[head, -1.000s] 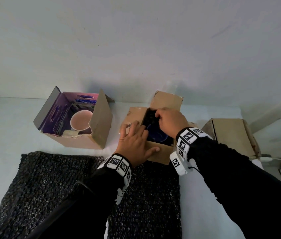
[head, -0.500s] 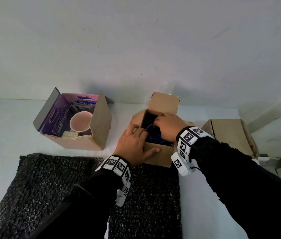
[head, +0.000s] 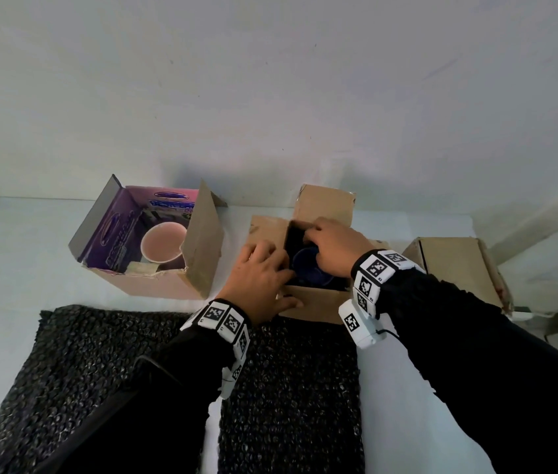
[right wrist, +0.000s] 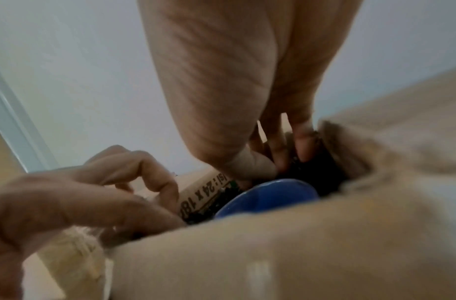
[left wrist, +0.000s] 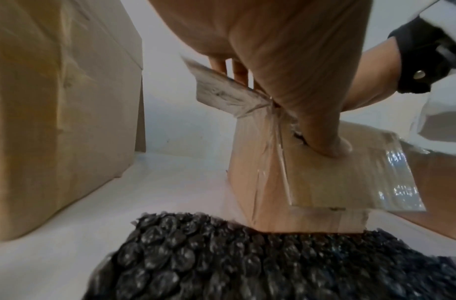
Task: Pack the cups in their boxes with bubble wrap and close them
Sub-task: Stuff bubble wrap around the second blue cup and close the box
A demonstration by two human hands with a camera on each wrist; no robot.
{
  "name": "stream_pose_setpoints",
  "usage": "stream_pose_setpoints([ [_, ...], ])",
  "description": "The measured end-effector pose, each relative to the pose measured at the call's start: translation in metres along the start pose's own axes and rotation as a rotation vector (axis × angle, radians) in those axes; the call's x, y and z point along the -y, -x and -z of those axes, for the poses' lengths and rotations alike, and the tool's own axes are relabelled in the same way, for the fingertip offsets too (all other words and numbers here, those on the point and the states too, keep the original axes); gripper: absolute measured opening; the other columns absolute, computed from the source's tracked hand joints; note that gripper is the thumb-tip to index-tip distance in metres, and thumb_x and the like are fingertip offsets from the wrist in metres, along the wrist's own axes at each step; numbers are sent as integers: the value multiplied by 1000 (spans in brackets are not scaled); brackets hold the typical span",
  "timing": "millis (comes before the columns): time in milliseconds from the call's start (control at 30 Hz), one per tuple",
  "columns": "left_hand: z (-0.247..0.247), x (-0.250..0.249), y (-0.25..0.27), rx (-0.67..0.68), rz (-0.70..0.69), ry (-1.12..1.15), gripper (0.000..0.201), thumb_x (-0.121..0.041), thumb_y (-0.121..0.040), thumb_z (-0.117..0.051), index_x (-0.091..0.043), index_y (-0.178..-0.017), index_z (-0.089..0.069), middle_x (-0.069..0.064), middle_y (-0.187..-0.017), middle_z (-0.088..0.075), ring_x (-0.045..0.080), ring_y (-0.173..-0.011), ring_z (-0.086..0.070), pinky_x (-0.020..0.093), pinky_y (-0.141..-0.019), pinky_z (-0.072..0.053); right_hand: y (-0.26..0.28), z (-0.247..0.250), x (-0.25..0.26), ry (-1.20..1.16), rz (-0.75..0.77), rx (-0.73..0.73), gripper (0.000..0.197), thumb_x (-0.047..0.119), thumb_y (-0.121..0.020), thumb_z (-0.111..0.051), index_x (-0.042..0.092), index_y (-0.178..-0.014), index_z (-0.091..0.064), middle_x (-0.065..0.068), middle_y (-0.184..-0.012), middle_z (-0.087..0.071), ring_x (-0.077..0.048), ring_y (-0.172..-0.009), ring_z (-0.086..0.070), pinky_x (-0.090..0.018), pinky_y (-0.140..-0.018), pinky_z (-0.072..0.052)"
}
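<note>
Step in hand, by my reading: seating the blue cup (head: 308, 268) in the middle box (head: 315, 302) on the desk (head: 14, 268), black bubble wrap (right wrist: 321, 162) around it. Right hand (head: 334, 248) reaches inside, fingers curled into the wrap. Left hand (head: 257, 282) clamps the near corner, thumb on the front wall. Next: finish tucking, fold flaps. Right wrist view alone shows wrap beside the cup; head view alone shows the pink cup (head: 163, 246), unwrapped, in the left box (head: 154, 285).

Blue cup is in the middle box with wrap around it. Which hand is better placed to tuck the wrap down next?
Probably the right hand: its fingers are already inside the middle box, at the black bubble wrap beside the blue cup. The left hand grips the box's near corner, steadying it.
</note>
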State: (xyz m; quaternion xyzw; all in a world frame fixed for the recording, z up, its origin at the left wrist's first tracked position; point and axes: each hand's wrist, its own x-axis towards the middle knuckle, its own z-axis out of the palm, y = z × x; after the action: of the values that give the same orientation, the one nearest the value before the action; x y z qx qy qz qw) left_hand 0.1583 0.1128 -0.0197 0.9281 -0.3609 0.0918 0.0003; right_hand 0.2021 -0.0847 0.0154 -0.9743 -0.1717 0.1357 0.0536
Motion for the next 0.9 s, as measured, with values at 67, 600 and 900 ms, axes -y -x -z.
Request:
stream_pose_setpoints([
  [67, -6, -3, 4, -57, -43, -8, 49, -67, -80, -42, -27, -100, -64, -5, -100, -61, 26, -105, -48, 43, -92, -32, 6, -2, -4, 126, 0, -46, 37, 18, -84, -59, 17, -120, -50, -6, -114, -58, -26, -99, -56, -33, -77, -40],
  [600, -6, -36, 2, 46, 123, 56, 21, -36, -78, -70, -29, -97, -67, -6, -96, -61, 24, -97, -56, 42, -93, -22, 78, -21, -6, -205, -31, -388, 17, 14, -83, -51, 25, -92, -58, 6, -92, -62, -18, -86, -55, -39, -89, -36],
  [900, 4, -37, 11, 85, 61, 58, 45, -37, -81, -68, -27, -123, -57, -2, -109, -68, 22, -112, -57, 49, -111, -6, 138, -73, 28, -270, 104, -511, 7, 15, -70, -51, 17, -76, -54, 2, -81, -57, -22, -84, -47, -33, -68, -37],
])
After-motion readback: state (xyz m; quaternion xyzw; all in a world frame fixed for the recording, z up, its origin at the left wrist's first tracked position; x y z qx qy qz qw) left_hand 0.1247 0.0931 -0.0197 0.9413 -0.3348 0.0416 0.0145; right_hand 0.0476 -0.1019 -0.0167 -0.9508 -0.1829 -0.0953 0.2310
